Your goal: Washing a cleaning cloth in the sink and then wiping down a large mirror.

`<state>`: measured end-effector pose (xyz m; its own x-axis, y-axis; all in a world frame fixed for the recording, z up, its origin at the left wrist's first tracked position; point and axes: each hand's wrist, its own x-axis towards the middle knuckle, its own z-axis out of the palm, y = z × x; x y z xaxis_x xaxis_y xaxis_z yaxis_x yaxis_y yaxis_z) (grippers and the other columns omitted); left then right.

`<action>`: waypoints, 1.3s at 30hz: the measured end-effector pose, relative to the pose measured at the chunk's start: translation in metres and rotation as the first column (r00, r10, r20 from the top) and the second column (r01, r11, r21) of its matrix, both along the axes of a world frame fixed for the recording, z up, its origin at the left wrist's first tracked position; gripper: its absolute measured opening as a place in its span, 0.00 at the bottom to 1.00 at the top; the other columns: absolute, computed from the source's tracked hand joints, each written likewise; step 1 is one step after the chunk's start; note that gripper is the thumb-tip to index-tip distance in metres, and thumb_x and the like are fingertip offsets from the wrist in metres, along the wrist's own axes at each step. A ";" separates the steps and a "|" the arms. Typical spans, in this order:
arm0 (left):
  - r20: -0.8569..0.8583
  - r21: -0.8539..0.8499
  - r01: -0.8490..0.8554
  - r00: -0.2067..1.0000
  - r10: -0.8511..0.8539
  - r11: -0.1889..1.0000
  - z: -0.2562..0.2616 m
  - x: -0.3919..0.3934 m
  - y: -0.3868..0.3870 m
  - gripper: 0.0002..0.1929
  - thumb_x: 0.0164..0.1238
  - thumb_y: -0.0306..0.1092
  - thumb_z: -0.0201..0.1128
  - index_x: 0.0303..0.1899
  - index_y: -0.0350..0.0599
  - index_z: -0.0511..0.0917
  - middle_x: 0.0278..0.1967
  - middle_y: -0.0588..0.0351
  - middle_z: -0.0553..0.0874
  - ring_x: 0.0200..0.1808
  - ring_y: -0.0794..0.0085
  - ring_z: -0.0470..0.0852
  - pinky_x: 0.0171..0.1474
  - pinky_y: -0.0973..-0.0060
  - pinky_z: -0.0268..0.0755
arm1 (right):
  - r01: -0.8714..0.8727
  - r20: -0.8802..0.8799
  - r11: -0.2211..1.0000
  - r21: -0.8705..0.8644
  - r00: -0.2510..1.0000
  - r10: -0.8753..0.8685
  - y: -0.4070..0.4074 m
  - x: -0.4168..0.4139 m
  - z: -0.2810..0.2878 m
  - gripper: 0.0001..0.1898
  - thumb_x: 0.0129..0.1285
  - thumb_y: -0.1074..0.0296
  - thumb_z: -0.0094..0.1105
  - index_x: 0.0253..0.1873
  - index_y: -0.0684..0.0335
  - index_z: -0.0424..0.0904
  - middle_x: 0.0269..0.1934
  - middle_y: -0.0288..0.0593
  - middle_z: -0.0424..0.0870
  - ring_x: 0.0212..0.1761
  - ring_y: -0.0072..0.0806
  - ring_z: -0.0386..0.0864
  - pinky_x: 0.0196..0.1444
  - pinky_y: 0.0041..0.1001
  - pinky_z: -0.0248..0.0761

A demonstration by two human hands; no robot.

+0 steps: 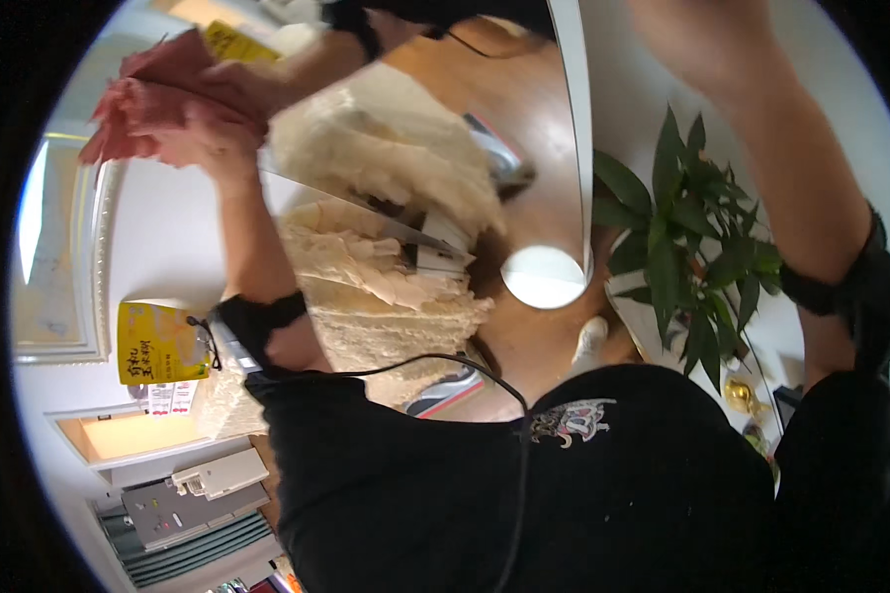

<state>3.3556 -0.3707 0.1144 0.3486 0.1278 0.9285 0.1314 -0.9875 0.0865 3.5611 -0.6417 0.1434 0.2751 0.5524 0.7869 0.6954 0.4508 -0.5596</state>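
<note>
At the upper left, my left hand (211, 141) is closed on a crumpled dusty-pink cloth (130, 122). The cloth meets its own reflection at the left side of a large mirror (519, 96), where a reflected hand and dark sleeve also show. Raised at the upper right is my right hand (701, 37), blurred and cut off by the picture's top edge, near a pale wall; its fingers are hidden. Below it stands a plant with long green leaves (667, 222).
Cream ruffled fabric (386, 326) lies below the mirror. A yellow package (159, 345) bearing writing stands at left, near a framed picture (96, 296). A white round object (545, 276) is by the mirror's edge. A black cable (452, 358) crosses my black shirt; a gold ornament (742, 394) sits at right.
</note>
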 end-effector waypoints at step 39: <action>0.388 -0.238 -0.084 0.905 0.174 0.968 0.045 0.059 -0.093 0.24 0.63 0.37 0.39 0.59 0.35 0.57 0.59 0.37 0.57 0.61 0.48 0.53 0.63 0.62 0.42 | -0.228 -0.141 0.951 0.209 0.955 0.260 0.017 -0.059 0.012 0.12 0.61 0.67 0.50 0.45 0.69 0.64 0.31 0.40 0.73 0.35 0.20 0.71 0.41 0.21 0.65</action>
<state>3.4143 -0.4635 0.1593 -0.0819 0.3539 0.9317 0.1660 -0.9169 0.3629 3.5016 -0.6242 0.1558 0.2850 0.4653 0.8380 0.4558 0.7034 -0.5455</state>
